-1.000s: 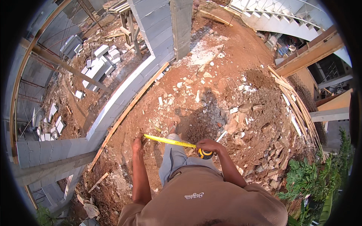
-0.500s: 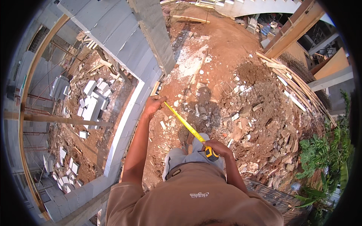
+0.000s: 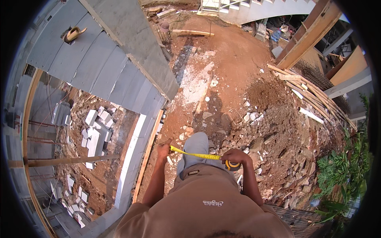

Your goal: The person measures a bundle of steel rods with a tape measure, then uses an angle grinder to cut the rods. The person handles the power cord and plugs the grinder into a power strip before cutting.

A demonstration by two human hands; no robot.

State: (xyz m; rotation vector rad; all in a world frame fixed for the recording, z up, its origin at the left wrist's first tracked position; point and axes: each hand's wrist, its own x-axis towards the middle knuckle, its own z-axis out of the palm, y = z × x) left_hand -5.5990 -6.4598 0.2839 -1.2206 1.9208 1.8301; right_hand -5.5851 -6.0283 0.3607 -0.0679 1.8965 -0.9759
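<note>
A yellow tape measure blade (image 3: 197,155) stretches almost level across the front of my thighs, slightly twisted near its left end. My left hand (image 3: 163,150) pinches that end, close to the low block wall. In my right hand (image 3: 236,156) is the tape measure's yellow and black case (image 3: 232,165), partly covered by the fingers. The blade comes out of the case toward the left. One grey-trousered knee (image 3: 197,141) is forward, beyond the tape.
To my left runs a grey block wall (image 3: 129,158) with a wooden strip (image 3: 149,150) along its side. White blocks (image 3: 94,142) lie beyond it. Ahead stands a concrete column (image 3: 147,51). Rubble (image 3: 285,158), bamboo poles (image 3: 313,97), a white pipe (image 3: 310,115) and plants (image 3: 343,166) are at right.
My left hand has come down and nearer to me, off the wall's corner. The tape has swung from slanting to nearly level, with a shorter length showing. One knee has come forward.
</note>
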